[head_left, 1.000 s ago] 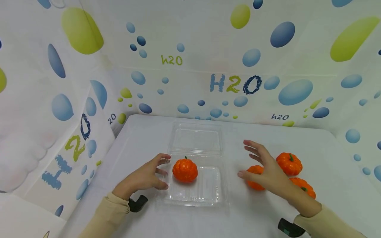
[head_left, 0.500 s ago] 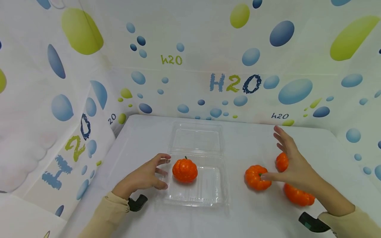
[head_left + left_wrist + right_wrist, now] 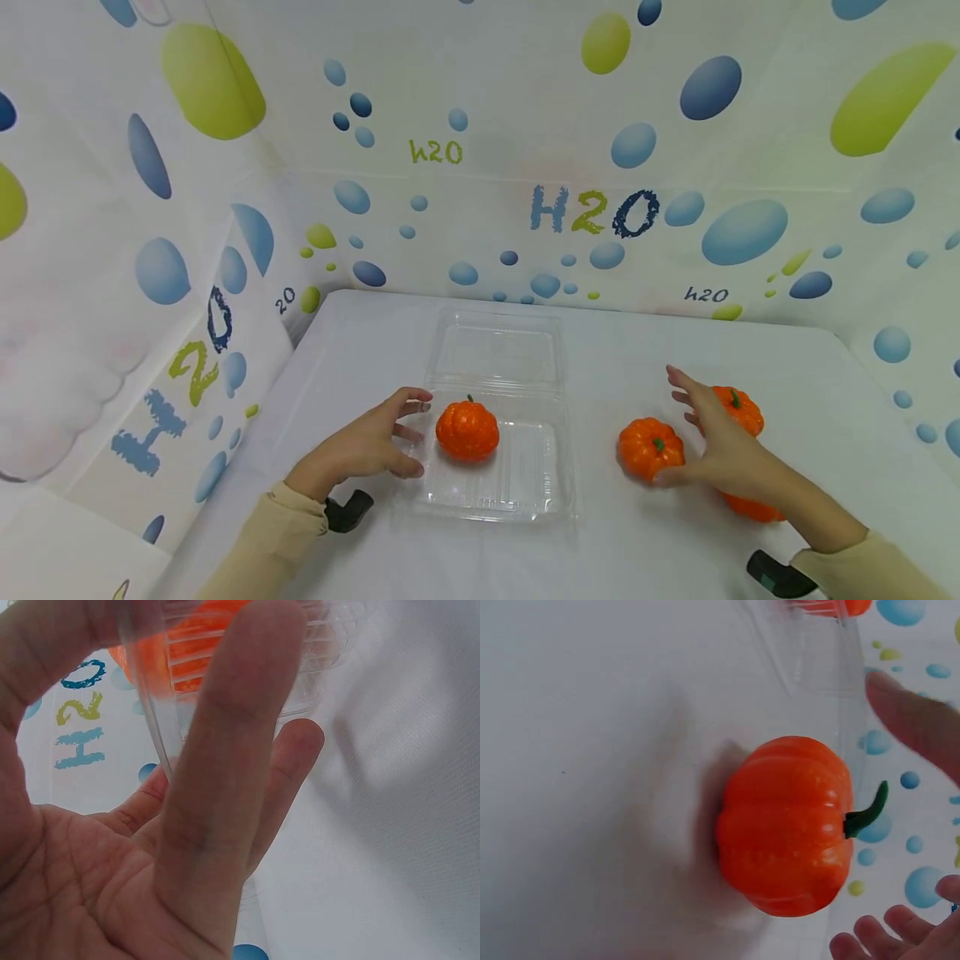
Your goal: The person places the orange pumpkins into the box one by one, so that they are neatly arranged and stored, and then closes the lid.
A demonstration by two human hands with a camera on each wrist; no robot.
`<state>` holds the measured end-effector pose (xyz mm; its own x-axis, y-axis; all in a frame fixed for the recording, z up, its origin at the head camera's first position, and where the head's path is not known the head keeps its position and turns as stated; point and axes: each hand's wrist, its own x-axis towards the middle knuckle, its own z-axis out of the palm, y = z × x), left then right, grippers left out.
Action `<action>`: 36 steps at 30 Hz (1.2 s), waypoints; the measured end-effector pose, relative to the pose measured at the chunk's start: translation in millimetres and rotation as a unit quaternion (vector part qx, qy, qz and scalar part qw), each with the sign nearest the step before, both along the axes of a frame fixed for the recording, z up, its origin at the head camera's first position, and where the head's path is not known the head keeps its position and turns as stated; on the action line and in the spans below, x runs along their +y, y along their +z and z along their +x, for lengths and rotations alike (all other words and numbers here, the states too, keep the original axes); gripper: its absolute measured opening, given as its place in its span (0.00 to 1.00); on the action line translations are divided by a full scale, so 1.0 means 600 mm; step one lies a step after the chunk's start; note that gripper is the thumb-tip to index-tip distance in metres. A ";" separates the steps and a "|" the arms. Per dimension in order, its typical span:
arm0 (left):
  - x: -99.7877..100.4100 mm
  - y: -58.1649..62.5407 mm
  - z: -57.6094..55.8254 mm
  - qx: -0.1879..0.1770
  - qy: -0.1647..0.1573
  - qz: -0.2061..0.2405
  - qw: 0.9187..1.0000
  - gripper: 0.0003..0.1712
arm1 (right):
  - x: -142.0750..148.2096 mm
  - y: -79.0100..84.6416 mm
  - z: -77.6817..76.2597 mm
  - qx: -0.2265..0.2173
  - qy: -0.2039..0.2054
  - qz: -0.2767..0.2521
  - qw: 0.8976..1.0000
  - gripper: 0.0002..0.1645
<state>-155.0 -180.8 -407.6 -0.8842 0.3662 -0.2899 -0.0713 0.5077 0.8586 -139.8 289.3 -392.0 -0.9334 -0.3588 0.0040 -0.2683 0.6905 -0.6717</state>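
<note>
White cloth-like sheeting (image 3: pixel 495 108), printed with blue and green drops and "H2O" lettering, is spread across the upper part of the head view and down its left side. At the lower left, a left beige sleeve (image 3: pixel 258 542) is seen, with a left black wrist device (image 3: pixel 348 511) strapped at its cuff. Just beyond it, the left hand (image 3: pixel 360 442) is held with thumb and fingers spread wide apart beside the left wall of a clear plastic container (image 3: pixel 525 467); whether the wall is touched cannot be told. The container is set on the white table (image 3: pixel 600 542) at the centre of the frame, its lid (image 3: pixel 498 350) folded back towards the top. By its left wall, a first orange pumpkin (image 3: pixel 467 431) is placed inside, stem up. To the right of the container, a second orange pumpkin (image 3: pixel 651 450) is rested on the table. The right hand (image 3: pixel 723 454) is kept wide, nothing gripped; in the right wrist view, that pumpkin is framed between thumb and fingers, with gaps left on both sides. Further right, a third orange pumpkin (image 3: pixel 744 410) and, lower down, a fourth orange pumpkin (image 3: pixel 756 509) are partly hidden by this hand. At the lower right corner, a right beige sleeve (image 3: pixel 851 573) and a right black wrist device (image 3: pixel 780 575) are shown.
</note>
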 end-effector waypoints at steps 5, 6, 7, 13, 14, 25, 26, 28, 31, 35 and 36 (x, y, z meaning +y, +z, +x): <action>0.000 0.001 0.001 0.001 0.000 -0.001 1.000 0.53 | -0.001 -0.019 0.000 -0.022 -0.004 0.005 1.000 0.77; 0.000 0.001 0.001 0.001 0.001 -0.001 1.000 0.53 | -0.002 -0.022 0.000 -0.027 -0.008 0.008 1.000 0.76; 0.000 0.001 0.001 0.001 0.002 -0.001 1.000 0.53 | -0.003 -0.024 0.001 -0.032 -0.012 0.011 0.999 0.75; 0.000 0.001 0.001 0.000 0.003 -0.002 1.000 0.53 | -0.015 -0.034 0.007 -0.060 -0.042 0.039 0.997 0.71; 0.000 0.000 0.001 0.000 0.003 -0.001 1.000 0.53 | -0.017 -0.037 0.008 -0.062 -0.046 0.047 0.996 0.71; -0.002 0.001 -0.001 0.003 -0.001 -0.001 1.000 0.53 | -0.039 -0.066 0.016 -0.026 -0.070 0.117 0.990 0.64; -0.002 0.001 -0.001 0.003 -0.002 -0.002 1.000 0.53 | -0.040 -0.066 0.017 -0.024 -0.072 0.118 0.990 0.63; -0.001 0.001 -0.001 0.004 -0.002 -0.004 1.000 0.53 | -0.041 -0.066 0.019 -0.024 -0.076 0.120 0.990 0.63; -0.001 0.001 -0.001 0.005 -0.003 -0.004 1.000 0.53 | -0.043 -0.065 0.021 -0.034 -0.082 0.115 0.989 0.63; 0.000 0.002 -0.001 0.006 -0.003 -0.004 1.000 0.53 | -0.044 -0.060 0.024 -0.061 -0.076 0.077 0.992 0.63; 0.000 0.002 -0.001 0.007 -0.002 -0.004 1.000 0.52 | -0.044 -0.058 0.025 -0.071 -0.073 0.063 0.993 0.63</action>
<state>-155.9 -180.5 -406.5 -0.8862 0.3681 -0.2813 -0.0575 0.5150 0.8552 -124.5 262.7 -427.1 -0.9635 -0.2084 -0.1678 -0.0673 0.7959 -0.6017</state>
